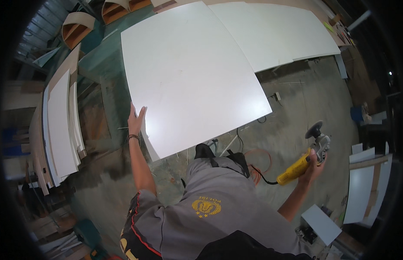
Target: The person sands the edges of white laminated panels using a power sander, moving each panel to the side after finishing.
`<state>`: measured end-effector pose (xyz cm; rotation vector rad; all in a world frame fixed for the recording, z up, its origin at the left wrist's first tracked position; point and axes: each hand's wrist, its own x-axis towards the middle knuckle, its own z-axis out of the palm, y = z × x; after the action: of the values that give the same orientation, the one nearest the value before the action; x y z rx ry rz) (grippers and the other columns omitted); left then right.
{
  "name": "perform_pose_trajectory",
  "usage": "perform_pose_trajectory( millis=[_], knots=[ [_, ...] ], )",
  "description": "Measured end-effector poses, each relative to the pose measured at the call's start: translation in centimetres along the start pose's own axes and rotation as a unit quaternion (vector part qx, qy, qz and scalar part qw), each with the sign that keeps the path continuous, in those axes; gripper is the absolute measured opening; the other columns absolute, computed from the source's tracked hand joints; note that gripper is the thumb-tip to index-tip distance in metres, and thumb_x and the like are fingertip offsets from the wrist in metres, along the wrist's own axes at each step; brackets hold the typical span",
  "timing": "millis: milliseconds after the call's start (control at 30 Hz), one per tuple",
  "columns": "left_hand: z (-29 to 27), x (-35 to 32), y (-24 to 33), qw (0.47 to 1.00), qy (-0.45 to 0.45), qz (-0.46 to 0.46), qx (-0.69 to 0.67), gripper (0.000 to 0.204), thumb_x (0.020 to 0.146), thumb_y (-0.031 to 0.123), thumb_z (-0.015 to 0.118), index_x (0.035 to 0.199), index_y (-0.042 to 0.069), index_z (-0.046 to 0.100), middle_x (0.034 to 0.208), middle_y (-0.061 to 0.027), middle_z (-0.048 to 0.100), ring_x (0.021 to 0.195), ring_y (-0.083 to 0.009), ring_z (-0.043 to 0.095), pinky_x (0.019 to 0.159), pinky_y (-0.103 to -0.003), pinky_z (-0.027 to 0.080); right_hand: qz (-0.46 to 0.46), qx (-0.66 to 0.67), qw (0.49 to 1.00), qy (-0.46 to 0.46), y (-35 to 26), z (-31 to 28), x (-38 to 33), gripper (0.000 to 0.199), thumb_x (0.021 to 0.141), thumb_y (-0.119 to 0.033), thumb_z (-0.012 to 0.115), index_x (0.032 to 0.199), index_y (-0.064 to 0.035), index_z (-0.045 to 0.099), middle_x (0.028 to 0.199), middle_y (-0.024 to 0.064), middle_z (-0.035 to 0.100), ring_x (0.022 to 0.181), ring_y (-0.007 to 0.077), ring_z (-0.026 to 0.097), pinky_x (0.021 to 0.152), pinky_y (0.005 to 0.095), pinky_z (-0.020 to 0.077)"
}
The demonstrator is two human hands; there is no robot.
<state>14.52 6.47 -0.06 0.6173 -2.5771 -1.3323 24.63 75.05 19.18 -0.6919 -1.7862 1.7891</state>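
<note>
My left hand touches the left edge of a large white board, thumb and fingers spread apart. In my right hand I hold a yellow angle grinder, its dark disc well apart from the board. A black cord runs from the grinder's rear, near an orange hose on the floor. More white boards lie beyond on my right; stacked panels stand at my left.
</note>
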Motion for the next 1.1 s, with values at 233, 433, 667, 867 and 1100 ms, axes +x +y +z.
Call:
perform_pose_trajectory(
  millis=[233,433,667,867,1100],
  knots=[
    [5.5,0.3,2.7,0.996,0.061,-0.057,0.023,0.104,0.095,0.058,0.066,0.164,0.003,0.013,0.167,-0.0267,0.025,0.155,-0.0401,0.025,0.126,-0.044,0.025,0.005,-0.025,0.999,0.038,1.8,-1.6,-2.4,0.085,0.080,-0.018,0.086,0.150,-0.0012,0.040,0.112,0.0106,0.065,0.091,0.0197,0.067,0.082,0.0334,0.0554],
    [7.0,-5.7,1.9,0.998,0.041,-0.028,0.044,0.100,0.098,0.055,0.064,0.163,-0.002,0.013,0.166,-0.0291,0.024,0.154,-0.0422,0.025,0.125,-0.046,0.023,-0.002,-0.082,0.994,0.065,4.0,-1.0,-6.4,0.088,0.076,-0.011,0.090,0.148,0.0018,0.042,0.125,0.0115,0.061,0.106,0.0200,0.063,0.092,0.0333,0.0517],
    [6.5,-1.5,2.6,0.905,0.051,0.157,0.391,0.075,0.098,0.072,0.047,0.161,0.034,0.037,0.169,-0.0225,0.022,0.157,-0.0383,0.017,0.124,-0.059,0.019,-0.024,-0.130,0.990,-0.052,8.2,4.4,-11.5,0.092,0.071,-0.014,0.094,0.145,0.0023,0.044,0.131,0.0120,0.057,0.116,0.0205,0.059,0.101,0.0357,0.0475],
    [8.5,1.0,4.2,0.913,0.032,0.119,0.389,0.091,0.090,0.086,0.039,0.163,0.034,0.031,0.171,-0.0177,0.018,0.159,-0.0365,0.012,0.121,-0.069,0.015,-0.088,-0.144,0.975,-0.143,12.9,8.5,-19.7,0.093,0.068,-0.011,0.095,0.145,0.0008,0.045,0.133,0.0132,0.055,0.119,0.0229,0.058,0.102,0.0371,0.0475],
    [7.2,0.8,3.0,0.907,0.010,0.223,0.358,0.092,0.090,0.085,0.040,0.163,0.030,0.032,0.168,-0.0236,0.024,0.156,-0.0408,0.018,0.121,-0.065,0.020,-0.155,-0.171,0.947,-0.226,16.8,14.0,-29.2,0.095,0.066,-0.013,0.095,0.146,0.0018,0.045,0.140,0.0151,0.051,0.125,0.0252,0.056,0.104,0.0400,0.0476]
  ],
)
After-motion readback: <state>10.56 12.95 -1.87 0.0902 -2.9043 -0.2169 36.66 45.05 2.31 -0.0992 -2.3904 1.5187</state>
